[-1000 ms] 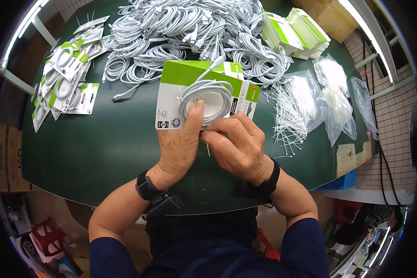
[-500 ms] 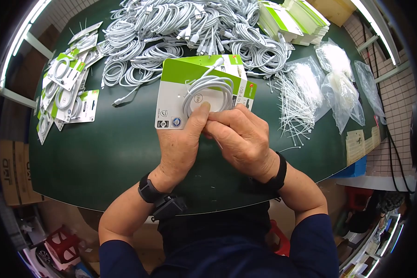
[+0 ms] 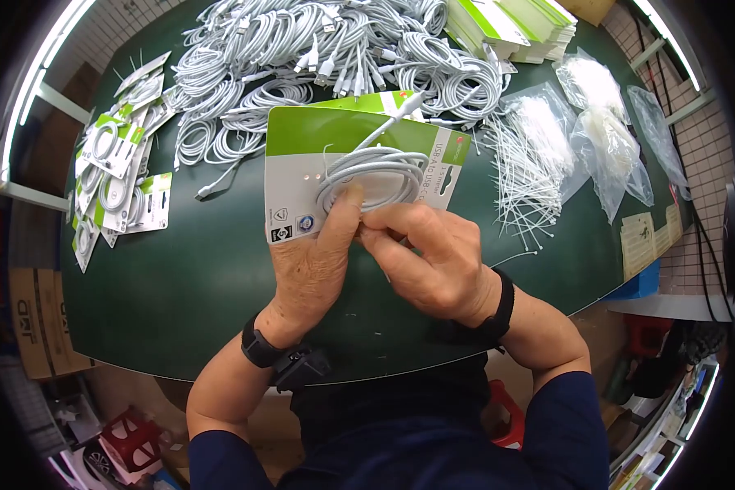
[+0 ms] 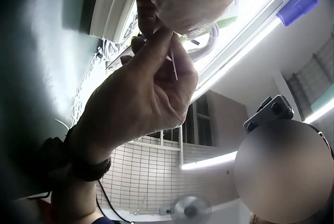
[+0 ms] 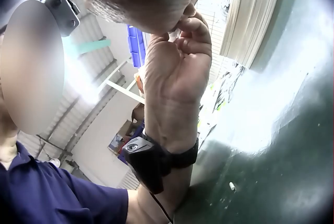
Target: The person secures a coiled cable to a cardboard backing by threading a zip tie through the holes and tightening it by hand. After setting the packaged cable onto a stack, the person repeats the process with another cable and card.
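Observation:
My left hand (image 3: 314, 269) holds a green-and-white packaging card (image 3: 290, 184), its thumb pressed inside a coiled light-grey USB cable (image 3: 376, 159) on the card's front. One plug end of the cable points up past the card's top edge. My right hand (image 3: 437, 265) meets the left at the card's lower edge, thumb and forefinger pinched together. From that pinch a thin white cable tie (image 4: 175, 67) sticks out in the left wrist view. Behind the held card, a stack of similar cards (image 3: 359, 102) shows its green top.
A big heap of coiled cables (image 3: 245, 61) covers the far table (image 3: 180, 278). Finished carded cables (image 3: 118, 171) pile up at left. Loose white cable ties (image 3: 523, 180) and plastic bags (image 3: 604, 155) lie at right, below more stacked cards (image 3: 539, 33).
The held card has tilted and shifted slightly left, with the coil flatter in view. Both hands stay together at its lower edge, the right one still pinching. The head view has shifted a little.

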`<state>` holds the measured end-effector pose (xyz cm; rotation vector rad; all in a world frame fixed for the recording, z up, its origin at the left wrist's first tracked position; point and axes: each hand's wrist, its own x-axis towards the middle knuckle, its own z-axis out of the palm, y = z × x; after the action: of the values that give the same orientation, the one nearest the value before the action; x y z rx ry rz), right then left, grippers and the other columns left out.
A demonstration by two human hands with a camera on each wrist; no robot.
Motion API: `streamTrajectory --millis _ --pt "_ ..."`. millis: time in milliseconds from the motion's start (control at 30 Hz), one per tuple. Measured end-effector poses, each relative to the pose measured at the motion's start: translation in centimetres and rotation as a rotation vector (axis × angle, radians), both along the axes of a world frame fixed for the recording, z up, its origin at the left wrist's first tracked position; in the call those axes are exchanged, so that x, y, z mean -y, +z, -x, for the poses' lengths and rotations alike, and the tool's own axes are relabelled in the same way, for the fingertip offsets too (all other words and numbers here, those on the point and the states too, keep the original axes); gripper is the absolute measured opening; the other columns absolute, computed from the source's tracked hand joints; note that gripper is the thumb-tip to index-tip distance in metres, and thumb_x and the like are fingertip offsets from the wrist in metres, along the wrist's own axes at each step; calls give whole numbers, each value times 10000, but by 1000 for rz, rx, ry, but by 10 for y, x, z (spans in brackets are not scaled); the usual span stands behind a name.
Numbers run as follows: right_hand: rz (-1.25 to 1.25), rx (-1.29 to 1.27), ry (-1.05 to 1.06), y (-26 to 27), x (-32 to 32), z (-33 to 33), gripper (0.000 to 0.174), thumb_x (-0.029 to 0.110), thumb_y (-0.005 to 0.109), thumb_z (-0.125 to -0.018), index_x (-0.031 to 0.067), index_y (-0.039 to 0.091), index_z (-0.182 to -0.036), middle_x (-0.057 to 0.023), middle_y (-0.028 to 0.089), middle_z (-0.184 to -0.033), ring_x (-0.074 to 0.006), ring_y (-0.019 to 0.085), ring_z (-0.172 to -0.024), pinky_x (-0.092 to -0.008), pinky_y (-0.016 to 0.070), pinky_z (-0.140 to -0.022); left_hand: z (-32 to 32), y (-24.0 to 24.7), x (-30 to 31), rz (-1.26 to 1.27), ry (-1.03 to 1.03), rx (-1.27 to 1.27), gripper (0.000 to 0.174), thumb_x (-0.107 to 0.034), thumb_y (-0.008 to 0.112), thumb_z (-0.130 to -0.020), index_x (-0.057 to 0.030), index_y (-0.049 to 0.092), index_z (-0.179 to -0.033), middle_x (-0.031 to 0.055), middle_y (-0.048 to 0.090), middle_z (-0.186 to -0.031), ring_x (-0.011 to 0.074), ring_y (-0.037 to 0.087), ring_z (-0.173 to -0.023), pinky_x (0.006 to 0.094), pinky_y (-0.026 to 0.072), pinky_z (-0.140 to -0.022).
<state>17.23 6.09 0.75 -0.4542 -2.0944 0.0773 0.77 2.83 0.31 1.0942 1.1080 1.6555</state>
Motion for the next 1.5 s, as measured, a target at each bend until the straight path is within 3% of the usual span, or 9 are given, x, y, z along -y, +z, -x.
streamTrajectory --millis 500,600,900,1033,1133,1433,1500 --pt "30 -48 113 -4 8 4 267 -65 809 -746 -53 725 -1000 -162 695 -1053 -251 720 -754 -341 605 -619 5 -3 -4 60 22 30 301 -60 708 -1003 3 621 -1284 65 686 -1177 133 651 -1040 295 557 -894" --pt "23 -74 142 -5 8 5 276 -69 813 -749 -55 719 -1008 -171 692 -1071 -264 719 -758 -354 608 -624 2 -4 -5 58 6 172 291 -60 695 -1007 4 619 -1281 72 688 -1164 134 661 -1013 291 573 -850" --pt "50 -126 282 -7 7 3 262 -127 775 -769 -74 704 -1016 -194 689 -1103 -278 691 -752 -399 641 -755 -2 6 -4 83 -57 186 285 -47 657 -1018 14 617 -1293 93 701 -1160 140 691 -961 286 600 -757" --pt "76 -123 312 -7 6 2 256 -134 765 -779 -72 702 -1019 -198 693 -1104 -280 686 -748 -412 644 -784 -1 0 -3 96 -36 175 282 -39 649 -1020 17 620 -1294 99 707 -1162 153 702 -975 288 608 -776" --pt "72 -119 325 -8 6 2 255 -129 770 -781 -67 699 -1018 -199 698 -1102 -281 684 -745 -413 644 -777 2 -1 -2 86 -74 86 403 -147 644 -1051 21 531 -1400 151 674 -1256 208 716 -1073 368 634 -919" --pt "82 -129 324 -8 4 3 252 -96 800 -803 -32 678 -1013 -179 722 -1089 -280 712 -771 -386 631 -733 0 4 0 111 -100 142 426 -139 658 -1039 21 525 -1410 156 670 -1271 214 715 -1077 368 627 -927" --pt "105 -125 287 -7 5 3 264 -82 815 -802 -11 675 -1014 -163 731 -1094 -273 721 -776 -368 621 -702 -2 0 -2 69 -62 146 347 -84 657 -1033 17 571 -1353 106 679 -1219 164 676 -1063 330 587 -912"
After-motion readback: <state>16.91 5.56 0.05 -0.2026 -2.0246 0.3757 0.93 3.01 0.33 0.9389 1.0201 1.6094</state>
